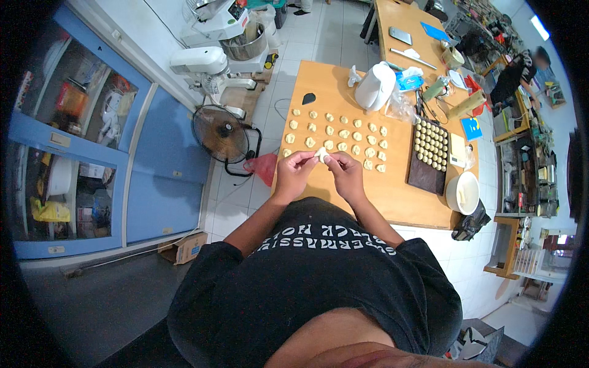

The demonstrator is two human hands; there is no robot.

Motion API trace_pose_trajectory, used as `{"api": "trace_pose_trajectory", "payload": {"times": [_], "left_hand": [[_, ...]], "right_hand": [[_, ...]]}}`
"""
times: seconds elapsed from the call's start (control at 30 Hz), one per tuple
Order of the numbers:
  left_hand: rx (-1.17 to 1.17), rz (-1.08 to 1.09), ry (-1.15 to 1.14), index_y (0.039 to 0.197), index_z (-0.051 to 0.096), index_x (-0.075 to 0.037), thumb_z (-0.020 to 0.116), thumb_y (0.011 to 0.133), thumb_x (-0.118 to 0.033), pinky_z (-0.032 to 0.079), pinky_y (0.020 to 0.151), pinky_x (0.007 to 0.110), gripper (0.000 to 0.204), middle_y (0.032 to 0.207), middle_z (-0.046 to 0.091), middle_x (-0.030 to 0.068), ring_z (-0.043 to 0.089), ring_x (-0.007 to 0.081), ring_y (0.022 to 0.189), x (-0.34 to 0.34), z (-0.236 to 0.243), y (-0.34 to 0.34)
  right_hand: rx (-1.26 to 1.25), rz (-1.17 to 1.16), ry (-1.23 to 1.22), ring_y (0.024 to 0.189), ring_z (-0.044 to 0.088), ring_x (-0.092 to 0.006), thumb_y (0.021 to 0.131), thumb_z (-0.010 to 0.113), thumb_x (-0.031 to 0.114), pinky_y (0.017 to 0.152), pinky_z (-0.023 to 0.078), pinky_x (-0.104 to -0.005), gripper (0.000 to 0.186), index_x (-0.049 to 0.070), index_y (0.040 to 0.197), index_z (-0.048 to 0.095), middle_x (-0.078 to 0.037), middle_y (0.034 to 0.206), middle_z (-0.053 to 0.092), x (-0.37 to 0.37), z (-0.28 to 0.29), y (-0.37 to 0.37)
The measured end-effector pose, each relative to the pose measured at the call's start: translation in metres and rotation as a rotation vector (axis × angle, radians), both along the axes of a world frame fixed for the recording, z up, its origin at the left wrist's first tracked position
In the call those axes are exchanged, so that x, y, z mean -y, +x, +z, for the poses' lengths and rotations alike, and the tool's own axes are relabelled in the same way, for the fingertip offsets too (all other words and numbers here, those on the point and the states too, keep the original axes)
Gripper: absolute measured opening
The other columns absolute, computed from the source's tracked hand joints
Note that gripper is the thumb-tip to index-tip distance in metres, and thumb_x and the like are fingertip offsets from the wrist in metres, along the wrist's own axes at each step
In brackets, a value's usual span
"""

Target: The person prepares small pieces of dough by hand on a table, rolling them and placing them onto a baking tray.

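Observation:
Between the fingertips of both hands is a small pale piece of dough [321, 154], held above the near part of the wooden table [380, 199]. My left hand [293, 176] pinches it from one side. From the other side, my right hand [345, 175] has its fingers closed on the same piece. Just beyond my hands, several similar dough pieces [329, 130] lie in loose rows on the table. To the right, a dark baking tray [426, 178] carries several round, smooth dough balls [431, 145] in close rows.
A white bowl [462, 192] stands at the table's right edge. Farther back are a white plastic jug [375, 87], a blue packet [409, 80] and a dark scraper [308, 98]. On the left stand a floor fan [221, 132] and a stand mixer [208, 70]. Another person [515, 76] is at the far right.

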State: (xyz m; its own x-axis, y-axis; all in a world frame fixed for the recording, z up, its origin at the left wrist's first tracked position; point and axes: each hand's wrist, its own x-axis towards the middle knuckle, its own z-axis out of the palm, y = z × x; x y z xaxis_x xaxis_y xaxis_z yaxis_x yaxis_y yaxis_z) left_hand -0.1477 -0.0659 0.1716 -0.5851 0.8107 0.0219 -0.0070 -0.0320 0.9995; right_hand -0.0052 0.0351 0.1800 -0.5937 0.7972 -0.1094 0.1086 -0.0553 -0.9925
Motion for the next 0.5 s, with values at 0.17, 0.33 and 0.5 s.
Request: {"api": "trace_pose_trajectory", "payload": {"times": [0.17,0.33,0.5], "left_hand": [[0.178,-0.006,0.025,0.115,0.074,0.006,0.074,0.100,-0.009,0.053,0.080,0.023,0.021,0.106,0.076,0.0054,0.067,0.0078,0.089,-0.015,0.013,0.027],[0.274,-0.017,0.038,0.119,0.071,0.004,0.074,0.100,-0.007,0.053,0.081,0.024,0.022,0.100,0.074,0.0035,0.067,0.0082,0.088,-0.033,0.032,0.054],[0.384,-0.180,0.017,0.118,0.070,0.002,0.071,0.102,-0.008,0.051,0.078,0.024,0.020,0.094,0.072,0.0020,0.064,0.0074,0.085,-0.045,0.016,0.072]], "right_hand": [[-0.048,-0.014,0.459,0.087,0.062,-0.0129,0.103,0.070,0.009,0.076,0.049,-0.0275,0.016,-0.005,0.108,0.077,-0.007,0.094,0.072,-0.003,0.025,0.025],[-0.159,0.050,0.156,0.095,0.064,-0.0154,0.099,0.072,0.003,0.083,0.052,-0.0282,0.010,-0.003,0.106,0.078,-0.008,0.105,0.070,-0.029,0.026,0.062],[-0.343,0.005,0.006,0.093,0.064,-0.0136,0.089,0.082,-0.002,0.083,0.052,-0.0267,0.020,0.001,0.109,0.080,-0.005,0.104,0.066,-0.047,0.021,0.091]]}}
